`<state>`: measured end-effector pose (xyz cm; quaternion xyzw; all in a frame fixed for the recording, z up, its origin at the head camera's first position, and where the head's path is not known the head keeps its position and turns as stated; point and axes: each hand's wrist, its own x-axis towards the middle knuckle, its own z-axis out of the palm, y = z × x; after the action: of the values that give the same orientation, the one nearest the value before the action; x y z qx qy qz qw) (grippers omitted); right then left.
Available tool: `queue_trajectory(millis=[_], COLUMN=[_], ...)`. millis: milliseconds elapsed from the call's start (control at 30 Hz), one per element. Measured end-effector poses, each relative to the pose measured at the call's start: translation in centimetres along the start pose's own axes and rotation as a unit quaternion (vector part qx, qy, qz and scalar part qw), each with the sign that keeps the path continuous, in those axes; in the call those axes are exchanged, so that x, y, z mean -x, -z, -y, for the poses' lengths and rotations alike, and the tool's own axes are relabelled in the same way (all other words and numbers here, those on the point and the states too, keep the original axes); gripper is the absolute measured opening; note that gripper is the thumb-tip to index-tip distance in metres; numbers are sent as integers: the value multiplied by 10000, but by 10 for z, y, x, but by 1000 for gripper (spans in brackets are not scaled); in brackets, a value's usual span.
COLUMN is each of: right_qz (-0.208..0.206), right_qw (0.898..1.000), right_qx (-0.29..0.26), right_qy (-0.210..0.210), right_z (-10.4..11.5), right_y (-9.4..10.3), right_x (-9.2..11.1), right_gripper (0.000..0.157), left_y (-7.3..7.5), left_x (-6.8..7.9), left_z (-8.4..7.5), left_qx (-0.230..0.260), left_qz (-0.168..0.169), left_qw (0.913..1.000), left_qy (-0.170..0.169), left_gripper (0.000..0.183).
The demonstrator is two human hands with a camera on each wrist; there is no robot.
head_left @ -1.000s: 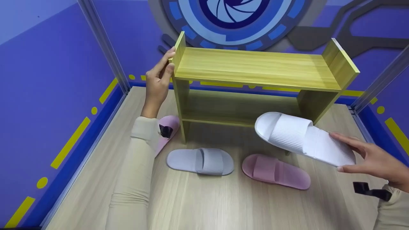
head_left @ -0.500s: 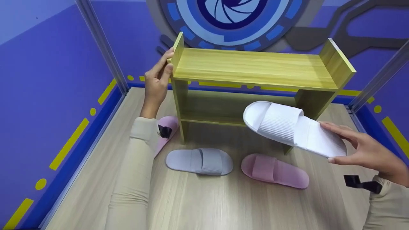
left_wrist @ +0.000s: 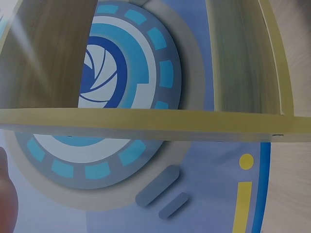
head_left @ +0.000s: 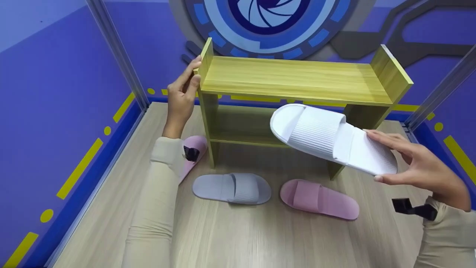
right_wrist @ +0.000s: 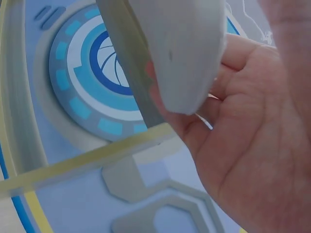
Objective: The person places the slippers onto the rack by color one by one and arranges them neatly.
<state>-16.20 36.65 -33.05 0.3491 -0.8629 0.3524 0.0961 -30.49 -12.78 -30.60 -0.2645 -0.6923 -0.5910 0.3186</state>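
Observation:
My right hand [head_left: 414, 158] grips a white slide slipper [head_left: 316, 128] by its heel end, fingers on the far edge and thumb on the near edge. In the head view it hangs tilted before the wooden shelf rack [head_left: 297, 78], toe pointing up-left and overlapping the rack's lower tier. In the right wrist view, the white slipper [right_wrist: 184, 48] lies against my fingers. My left hand [head_left: 182, 95] touches the rack's left side panel near its top, fingers and thumb at the outer side and front edge. Only part of its thumb shows in the left wrist view.
Before the rack on the wood-grain surface [head_left: 241, 238] lie a grey slipper [head_left: 245, 188] and a pink slipper [head_left: 316, 201]. Another pink slipper [head_left: 195, 145] stands left of the rack, partly hidden by my sleeve. Blue-purple walls [head_left: 63, 100] enclose the space.
My right hand has moved up and to the left with the white slipper, from in front of the lower right to higher before the rack. My left hand stays on the side panel.

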Motion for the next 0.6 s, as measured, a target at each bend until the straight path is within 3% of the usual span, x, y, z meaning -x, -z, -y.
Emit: queue_trajectory(millis=[367, 600], right_qz=[-622, -1226], right_qw=[9959, 9920], right_qx=[-651, -123], right_qy=[99, -260], right_z=[8, 16], right_y=[-3, -11], right_x=[-17, -26], right_gripper=[97, 94], left_y=[0, 0], left_x=[1, 1], left_z=[-4, -4], left_qx=[67, 67], left_qz=[17, 16], left_qw=[10000, 10000], left_qy=[-11, 2], left_gripper=[34, 34])
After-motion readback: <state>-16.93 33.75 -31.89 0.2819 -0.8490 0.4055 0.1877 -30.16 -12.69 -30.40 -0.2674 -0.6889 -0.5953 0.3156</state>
